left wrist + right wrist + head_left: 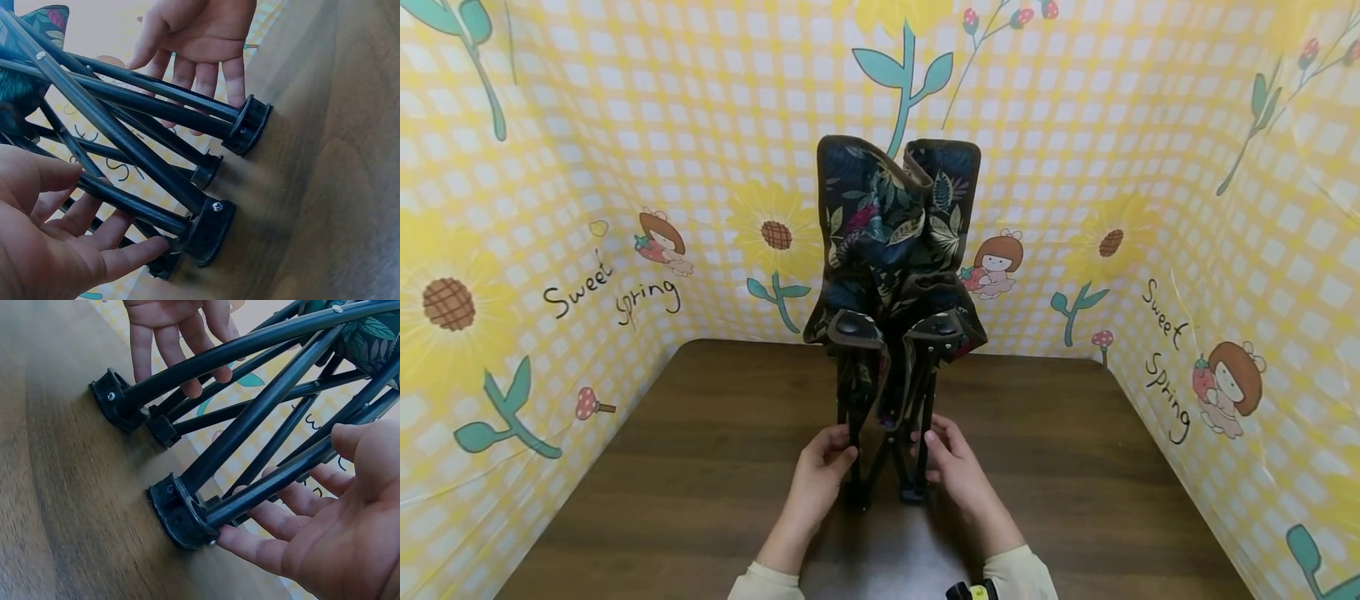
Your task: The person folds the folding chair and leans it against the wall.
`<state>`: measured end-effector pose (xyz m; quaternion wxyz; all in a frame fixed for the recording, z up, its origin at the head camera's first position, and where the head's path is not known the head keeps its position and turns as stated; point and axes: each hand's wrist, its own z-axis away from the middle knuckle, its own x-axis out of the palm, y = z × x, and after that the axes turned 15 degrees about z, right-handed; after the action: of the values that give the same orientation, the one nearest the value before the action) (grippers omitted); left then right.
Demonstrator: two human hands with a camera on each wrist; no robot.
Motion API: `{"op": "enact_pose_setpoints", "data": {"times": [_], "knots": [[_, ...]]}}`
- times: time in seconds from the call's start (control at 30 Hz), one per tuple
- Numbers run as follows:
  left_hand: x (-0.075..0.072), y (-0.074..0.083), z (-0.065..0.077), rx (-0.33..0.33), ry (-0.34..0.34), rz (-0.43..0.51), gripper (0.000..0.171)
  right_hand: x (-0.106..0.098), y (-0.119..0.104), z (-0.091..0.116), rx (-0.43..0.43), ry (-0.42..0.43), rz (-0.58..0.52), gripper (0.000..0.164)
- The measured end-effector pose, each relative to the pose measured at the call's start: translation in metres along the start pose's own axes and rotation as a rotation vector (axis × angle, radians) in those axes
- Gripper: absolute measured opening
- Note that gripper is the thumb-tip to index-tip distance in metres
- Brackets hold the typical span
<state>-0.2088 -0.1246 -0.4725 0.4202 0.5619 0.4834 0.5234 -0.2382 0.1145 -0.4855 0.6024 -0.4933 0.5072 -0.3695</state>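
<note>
A folding chair (880, 217) with dark leaf-and-flower fabric and black tube legs stands upright and partly folded in the middle of the table. My left hand (820, 471) holds a front leg on the left, thumb in front and fingers behind the tube. On the other side my right hand (958, 475) holds the right front leg in the same way. Close up in the left wrist view, a black plastic foot (215, 231) joins two tubes near my fingertips. Another plastic foot (178, 512) sits by my right little finger. The crossed legs lie between both hands.
Beneath the chair is a brown wood-grain table (715, 417). A yellow checked cloth (685, 167) printed with sunflowers and figures encloses the back and both sides, close behind the chair. A black and yellow device (973, 592) shows by the right sleeve.
</note>
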Motion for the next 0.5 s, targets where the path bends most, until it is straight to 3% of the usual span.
{"op": "enact_pose_setpoints", "data": {"times": [0.23, 0.5], "knots": [[0.0012, -0.0066, -0.0009, -0.052, -0.022, 0.151, 0.026, 0.0028, -0.0008, -0.0001, 0.028, 0.032, -0.025, 0.044], [-0.0003, -0.0101, -0.0025, -0.064, -0.03, 0.146, 0.025, 0.0045, 0.0021, -0.001, 0.028, 0.061, -0.032, 0.033]]}}
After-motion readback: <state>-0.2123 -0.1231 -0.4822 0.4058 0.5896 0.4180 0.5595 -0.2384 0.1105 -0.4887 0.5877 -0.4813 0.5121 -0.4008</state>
